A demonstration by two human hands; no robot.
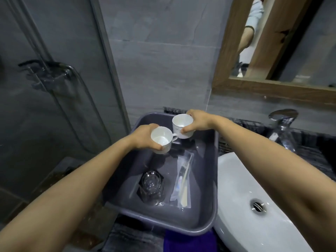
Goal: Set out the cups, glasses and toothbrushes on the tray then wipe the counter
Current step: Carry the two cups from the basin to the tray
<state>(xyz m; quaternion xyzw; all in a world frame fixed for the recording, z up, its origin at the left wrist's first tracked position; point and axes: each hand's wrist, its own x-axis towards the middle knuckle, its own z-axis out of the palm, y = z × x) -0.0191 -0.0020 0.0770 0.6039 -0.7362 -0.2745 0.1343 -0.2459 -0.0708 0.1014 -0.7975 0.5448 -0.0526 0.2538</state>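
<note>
The grey tray [214, 160], really a deep tub, fills the middle of the frame on the dark bench [309, 151], with the white sink [236, 179] touching its right side and a purple cloth [189, 240] tucked under its near edge at the bottom. Both arms reach to the far end of the tray, upper centre.

The left hand [143, 136] holds a white cup [161, 140] from the side, fingers [158, 147] wrapped closed around its wall, handle pointing right. The right hand [198, 120] grips a second white cup [182, 125] the same way, a little further back. The two cups sit just beside each other, the first one's handle nearly touching the second; both look lifted slightly above the tray floor, though I cannot tell for certain.

Lower in the tray stand clear glasses [151, 186], and just right of them lies a packet of toothbrushes [182, 184] in clear wrap.

The step in hand appears to be placing the cups. To do it well, set each down upright and level on the flat floor at the far end, keep the handle clear of the neighbouring cup so china does not knock, and release only once the base sits flat. Leave room from the glasses, which would tip or chip easily.
</note>
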